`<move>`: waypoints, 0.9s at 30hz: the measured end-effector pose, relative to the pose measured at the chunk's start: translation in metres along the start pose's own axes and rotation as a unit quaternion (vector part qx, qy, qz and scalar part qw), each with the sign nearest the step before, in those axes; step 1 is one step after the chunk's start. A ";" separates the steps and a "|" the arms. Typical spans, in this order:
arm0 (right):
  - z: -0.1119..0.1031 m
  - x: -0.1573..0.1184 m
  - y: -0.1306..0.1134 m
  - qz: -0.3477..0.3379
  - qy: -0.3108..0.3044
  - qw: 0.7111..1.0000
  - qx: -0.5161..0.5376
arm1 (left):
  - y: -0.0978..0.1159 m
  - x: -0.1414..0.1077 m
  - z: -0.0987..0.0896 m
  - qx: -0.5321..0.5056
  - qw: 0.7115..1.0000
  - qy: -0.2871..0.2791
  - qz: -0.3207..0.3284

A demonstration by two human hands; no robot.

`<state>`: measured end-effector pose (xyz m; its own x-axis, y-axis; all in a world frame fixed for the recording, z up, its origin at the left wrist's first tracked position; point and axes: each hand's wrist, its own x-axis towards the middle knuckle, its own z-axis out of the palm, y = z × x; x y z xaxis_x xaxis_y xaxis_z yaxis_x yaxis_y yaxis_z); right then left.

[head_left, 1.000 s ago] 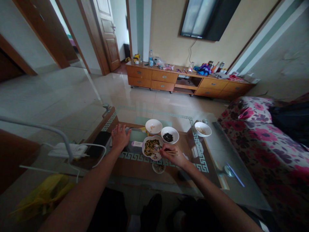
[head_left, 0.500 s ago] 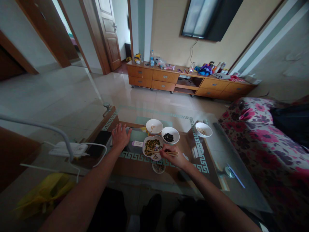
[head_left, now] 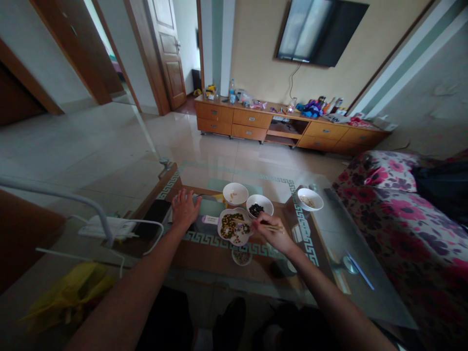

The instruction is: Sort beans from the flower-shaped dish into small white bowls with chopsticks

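Note:
My right hand [head_left: 272, 233] is closed round a pair of chopsticks [head_left: 275, 227], whose tips reach over a scalloped white dish [head_left: 234, 238] of mixed small beans or grains. Close behind that hand stands a white bowl [head_left: 269, 205] with dark pieces in it. To its left, another white bowl [head_left: 237, 187] holds a few pale pieces. My left hand [head_left: 185, 208] lies flat on the glass table with fingers spread, left of the dish and holding nothing. Between hand and dish is a small white label [head_left: 209, 220]. The chopstick tips are hard to make out.
A third white bowl [head_left: 316, 206] with pale contents stands to the right on the glass table [head_left: 351, 234]. A power strip with cables [head_left: 106, 226] and a grey curved tube [head_left: 95, 206] are at left. A blue pen [head_left: 361, 273] lies near the right edge. A flowered sofa [head_left: 405, 209] borders the right.
My right hand has moved slightly right with the chopsticks, away from the dish's middle. My left hand stays flat on the table. The whole view has shifted a little.

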<state>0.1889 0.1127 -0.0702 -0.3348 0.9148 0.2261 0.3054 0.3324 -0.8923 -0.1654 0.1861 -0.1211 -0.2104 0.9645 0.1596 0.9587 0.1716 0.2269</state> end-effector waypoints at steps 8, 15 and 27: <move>-0.059 0.004 0.013 0.023 0.190 0.981 -0.028 | -0.004 0.003 0.003 -0.002 1.000 0.004 0.004; -0.052 0.009 0.005 0.014 0.226 0.973 -0.031 | -0.010 0.008 0.011 -0.063 0.998 0.017 0.009; -0.053 -0.004 -0.038 0.004 0.304 0.951 0.045 | -0.024 0.009 0.007 -0.270 0.960 0.014 0.076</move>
<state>0.2262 0.1083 -0.0162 0.2542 0.8899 0.3788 0.2185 0.3287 -0.9188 -0.1886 0.1918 -0.1315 -0.0874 0.9631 0.2546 0.7418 -0.1077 0.6619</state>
